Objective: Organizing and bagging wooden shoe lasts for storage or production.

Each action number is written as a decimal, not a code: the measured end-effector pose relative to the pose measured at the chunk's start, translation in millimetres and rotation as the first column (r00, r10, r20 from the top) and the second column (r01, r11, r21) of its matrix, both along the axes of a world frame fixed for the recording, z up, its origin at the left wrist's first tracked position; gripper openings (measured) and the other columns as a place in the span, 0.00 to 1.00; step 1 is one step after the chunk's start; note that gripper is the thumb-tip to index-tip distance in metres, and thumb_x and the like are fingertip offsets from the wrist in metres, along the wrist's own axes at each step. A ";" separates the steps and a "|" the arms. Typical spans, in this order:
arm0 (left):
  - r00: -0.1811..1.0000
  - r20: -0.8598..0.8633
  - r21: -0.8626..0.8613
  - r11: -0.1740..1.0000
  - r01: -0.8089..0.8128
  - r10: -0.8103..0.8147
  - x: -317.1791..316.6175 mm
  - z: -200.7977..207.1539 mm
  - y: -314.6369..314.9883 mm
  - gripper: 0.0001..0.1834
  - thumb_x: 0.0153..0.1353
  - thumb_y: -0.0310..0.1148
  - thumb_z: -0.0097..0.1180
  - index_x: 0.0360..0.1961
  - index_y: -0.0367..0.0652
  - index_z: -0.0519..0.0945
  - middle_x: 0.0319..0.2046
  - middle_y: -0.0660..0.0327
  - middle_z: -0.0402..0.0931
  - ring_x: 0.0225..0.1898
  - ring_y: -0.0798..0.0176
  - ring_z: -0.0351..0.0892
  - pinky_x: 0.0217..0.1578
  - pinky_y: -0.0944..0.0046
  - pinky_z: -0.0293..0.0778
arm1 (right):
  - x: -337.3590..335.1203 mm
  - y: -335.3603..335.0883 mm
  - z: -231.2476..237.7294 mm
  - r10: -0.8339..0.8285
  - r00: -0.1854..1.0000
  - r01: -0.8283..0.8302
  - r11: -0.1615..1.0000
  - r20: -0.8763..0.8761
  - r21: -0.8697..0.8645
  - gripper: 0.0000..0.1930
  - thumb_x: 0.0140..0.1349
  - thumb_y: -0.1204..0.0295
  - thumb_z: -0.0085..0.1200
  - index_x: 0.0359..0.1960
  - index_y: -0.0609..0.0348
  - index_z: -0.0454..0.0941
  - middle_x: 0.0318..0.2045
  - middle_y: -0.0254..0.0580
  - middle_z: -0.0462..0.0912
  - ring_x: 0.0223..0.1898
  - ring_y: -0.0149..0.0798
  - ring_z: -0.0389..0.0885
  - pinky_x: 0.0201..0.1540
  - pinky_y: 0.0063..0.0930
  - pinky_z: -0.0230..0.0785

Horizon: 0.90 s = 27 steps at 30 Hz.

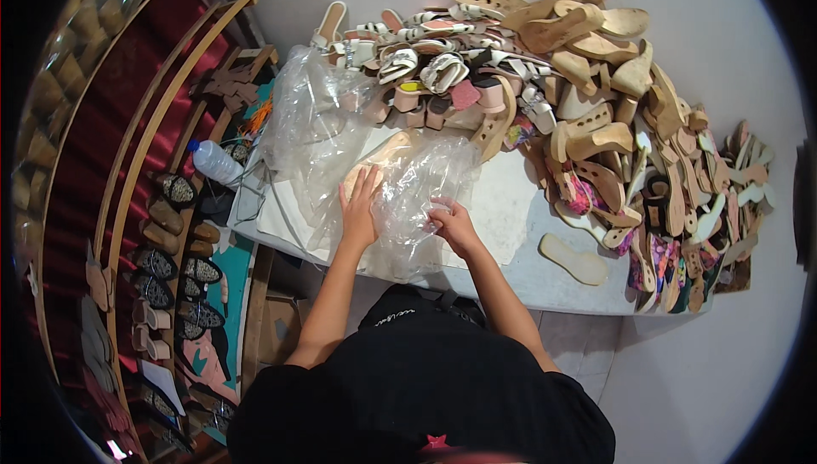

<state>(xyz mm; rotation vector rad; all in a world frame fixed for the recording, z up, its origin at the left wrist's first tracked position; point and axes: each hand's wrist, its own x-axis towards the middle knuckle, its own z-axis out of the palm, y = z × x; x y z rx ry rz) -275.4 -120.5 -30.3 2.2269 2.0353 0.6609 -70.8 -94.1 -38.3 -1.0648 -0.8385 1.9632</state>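
Clear crinkled plastic sheeting (425,183) lies over the near middle of the table. A tan insole-shaped piece (390,151) shows at its left side, partly covered by plastic. My left hand (361,209) rests flat with outstretched fingers on the near end of that piece. To the right, my right hand (454,224) has thumb and fingers closed on the plastic's right edge. Whether anything else lies inside the plastic cannot be made out.
More clear plastic (315,107) is bunched at the table's left. Behind it rise piled white sandals (425,64) and wooden shoe forms (587,39). A pale loose sole (574,260) lies near the front edge. Left stand a water bottle (216,162) and racks of shoes (156,264).
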 end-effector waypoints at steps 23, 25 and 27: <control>0.890 0.311 0.292 0.858 -0.423 0.333 130.8 93.7 9.3 0.14 0.54 0.29 0.43 0.42 0.48 0.75 0.53 0.59 0.65 0.59 0.49 0.54 0.58 0.45 0.41 | 231.1 -13.9 -15.3 -0.431 0.856 0.406 0.902 0.285 0.146 0.12 0.58 0.69 0.48 0.42 0.59 0.69 0.30 0.37 0.75 0.27 0.30 0.76 0.29 0.21 0.68; 0.937 0.332 0.490 0.828 -0.271 0.111 168.1 104.3 15.4 0.12 0.51 0.28 0.47 0.39 0.48 0.76 0.50 0.58 0.66 0.57 0.49 0.56 0.57 0.48 0.45 | 264.9 -8.7 -14.6 -0.497 0.813 0.464 0.868 0.304 0.178 0.11 0.58 0.69 0.48 0.41 0.58 0.70 0.29 0.36 0.75 0.27 0.29 0.75 0.29 0.20 0.67; 0.893 0.437 0.473 0.872 -0.123 -0.112 205.6 98.5 27.1 0.12 0.48 0.28 0.52 0.37 0.46 0.76 0.47 0.57 0.68 0.55 0.50 0.59 0.56 0.51 0.48 | 291.3 -2.9 -7.5 -0.522 0.791 0.478 0.853 0.321 0.210 0.11 0.57 0.69 0.48 0.41 0.57 0.70 0.29 0.35 0.75 0.27 0.28 0.75 0.29 0.20 0.67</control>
